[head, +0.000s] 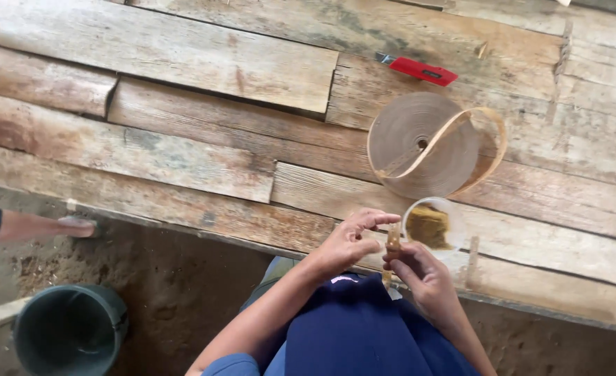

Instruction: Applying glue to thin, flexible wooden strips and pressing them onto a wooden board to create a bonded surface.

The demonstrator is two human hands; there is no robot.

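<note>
A short tan strip [393,240] stood upright between both hands, just in front of a clear cup of brown paste [430,225]. The left hand [346,244] pinched its top with thumb and forefinger; the right hand [423,273] curled round its lower part, fingers closed

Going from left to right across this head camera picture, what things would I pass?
Another person's forearm resting on the plank edge → round dark green bucket on the dirt floor → left hand → thin wooden strip held between both hands → right hand → small clear cup of brownish paste.
</note>
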